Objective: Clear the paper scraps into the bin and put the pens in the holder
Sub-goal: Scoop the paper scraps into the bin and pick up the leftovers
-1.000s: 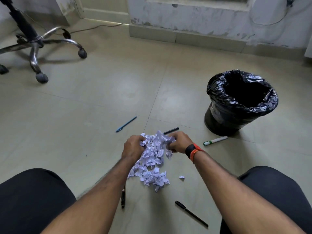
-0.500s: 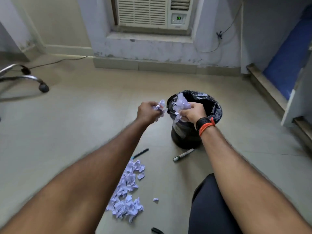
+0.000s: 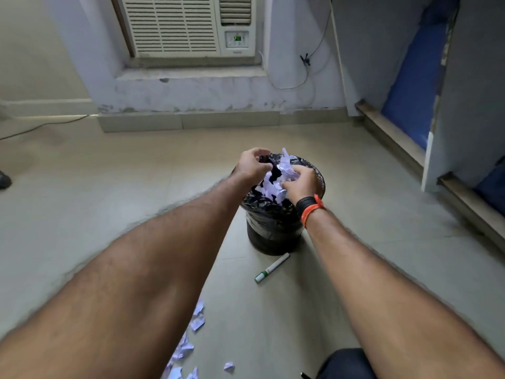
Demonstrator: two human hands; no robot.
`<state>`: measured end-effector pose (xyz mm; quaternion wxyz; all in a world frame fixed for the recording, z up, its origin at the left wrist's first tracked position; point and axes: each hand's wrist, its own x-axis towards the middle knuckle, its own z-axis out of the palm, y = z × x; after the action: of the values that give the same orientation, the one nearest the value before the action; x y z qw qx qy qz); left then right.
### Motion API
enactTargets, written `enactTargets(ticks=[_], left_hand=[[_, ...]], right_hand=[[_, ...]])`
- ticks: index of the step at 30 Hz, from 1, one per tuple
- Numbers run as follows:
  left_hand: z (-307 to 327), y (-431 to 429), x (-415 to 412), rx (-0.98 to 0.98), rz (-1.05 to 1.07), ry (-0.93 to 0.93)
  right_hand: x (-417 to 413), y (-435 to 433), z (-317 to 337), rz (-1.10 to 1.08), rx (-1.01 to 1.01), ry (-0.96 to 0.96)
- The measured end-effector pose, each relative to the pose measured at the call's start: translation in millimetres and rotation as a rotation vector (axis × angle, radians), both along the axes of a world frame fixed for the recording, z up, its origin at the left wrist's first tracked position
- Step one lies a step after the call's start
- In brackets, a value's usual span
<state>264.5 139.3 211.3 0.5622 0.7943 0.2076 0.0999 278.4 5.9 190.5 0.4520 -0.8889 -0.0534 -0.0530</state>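
Observation:
Over the black-bagged bin (image 3: 273, 228) I hold both hands. My left hand (image 3: 252, 166) is above the near-left rim, fingers loosened and apart, with nothing clearly in it. My right hand (image 3: 300, 183), with a black and orange wristband, still clutches a bunch of white paper scraps (image 3: 284, 169). More loose scraps (image 3: 269, 187) drop into the bin between the hands. Several scraps (image 3: 185, 346) remain on the floor by my left forearm. A white marker with a green cap (image 3: 272, 268) lies just in front of the bin. No pen holder is in view.
A window air conditioner (image 3: 185, 26) sits in the far wall above a low ledge. A cable (image 3: 41, 125) runs along the floor at the left, and a chair caster (image 3: 4, 180) shows at the left edge. Wooden door sills (image 3: 388, 132) line the right side. My knee (image 3: 347, 362) is at the bottom.
Both hands lifted paper scraps from the floor pile and carried them up and right over the bin. The left hand has loosened, and scraps now fall in.

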Motion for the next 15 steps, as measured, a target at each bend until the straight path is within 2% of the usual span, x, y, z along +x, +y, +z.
enactTargets(ticks=[7,12,15], left_hand=[[-11,9,-24,0.006,0.035,-0.05],[-8,20,-44,-0.029,-0.045,-0.026],[3,18,-41,0.016,-0.092,-0.038]], right_hand=[[-10,13,-5,0.015,0.029,0.078],[-20,17,-11,-0.026,0.125,0.091],[-20,22,-3,-0.094,0.195,0.084]])
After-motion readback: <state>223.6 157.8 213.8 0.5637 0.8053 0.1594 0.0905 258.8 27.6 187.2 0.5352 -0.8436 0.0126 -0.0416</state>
